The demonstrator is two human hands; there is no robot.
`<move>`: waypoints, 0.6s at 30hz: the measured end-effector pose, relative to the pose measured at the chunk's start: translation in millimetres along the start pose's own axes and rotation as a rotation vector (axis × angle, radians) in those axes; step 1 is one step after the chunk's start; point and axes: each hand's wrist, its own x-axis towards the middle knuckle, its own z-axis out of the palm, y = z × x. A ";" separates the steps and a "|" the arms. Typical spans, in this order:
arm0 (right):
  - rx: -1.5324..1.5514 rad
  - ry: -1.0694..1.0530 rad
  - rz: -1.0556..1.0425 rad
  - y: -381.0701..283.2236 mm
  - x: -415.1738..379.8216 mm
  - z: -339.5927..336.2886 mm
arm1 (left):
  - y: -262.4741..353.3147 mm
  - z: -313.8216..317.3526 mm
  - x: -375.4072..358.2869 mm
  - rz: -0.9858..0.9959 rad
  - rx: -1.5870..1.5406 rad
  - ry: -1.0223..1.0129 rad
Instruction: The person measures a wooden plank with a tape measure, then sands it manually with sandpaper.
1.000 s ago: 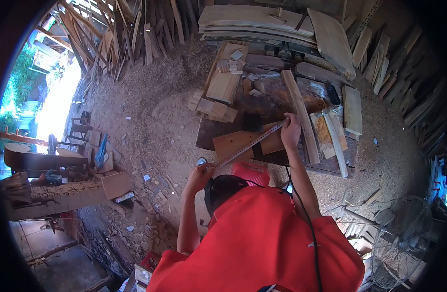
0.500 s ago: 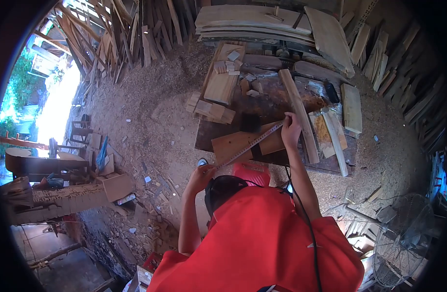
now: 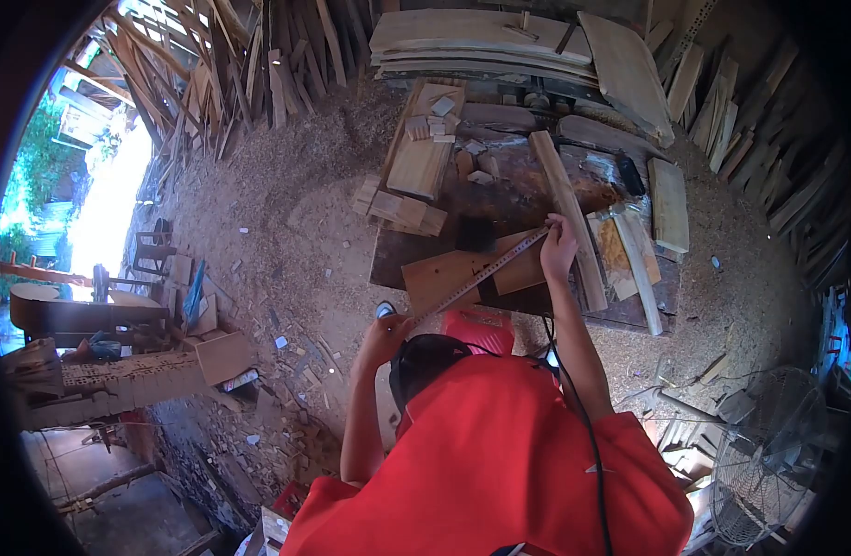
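Observation:
A pale tape measure (image 3: 500, 263) with dark markings runs in a straight diagonal line between my two hands. My left hand (image 3: 386, 339), at the lower left beyond the table's near edge, is closed on one end of it. Over the table my right hand (image 3: 560, 248) pinches the other end between its fingers. Beneath the tape lies a flat brown board (image 3: 439, 278), partly covered by it. Just right of my right hand a long wooden batten (image 3: 570, 222) lies across the tabletop.
The dark worktable (image 3: 398, 255) carries stacked boards (image 3: 416, 167), small wood blocks and a second batten (image 3: 637, 269). A red plastic stool (image 3: 481, 326) stands by its near edge. A wire-caged fan (image 3: 764, 463) is at lower right. Planks (image 3: 481, 42) lie behind the table.
My right hand has shifted very slightly to the right with its end of the tape. My left hand keeps nearly the same place.

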 end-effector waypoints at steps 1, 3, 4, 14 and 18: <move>0.002 0.005 -0.004 2.4 -0.2 0.5 | 0.5 -0.1 -0.2 0.000 -0.002 -0.002; 0.007 0.014 -0.013 6.8 -0.2 2.4 | 1.7 -1.1 0.0 0.000 -0.005 -0.005; 0.003 0.016 -0.014 6.1 -0.1 2.4 | 0.5 -0.8 0.4 0.002 -0.009 -0.002; -0.021 0.014 -0.016 -0.6 -0.2 0.4 | -6.3 2.7 2.8 0.023 -0.010 0.008; -0.040 0.011 -0.032 -6.3 -1.8 0.0 | 1.0 -1.1 -1.8 0.006 -0.027 -0.010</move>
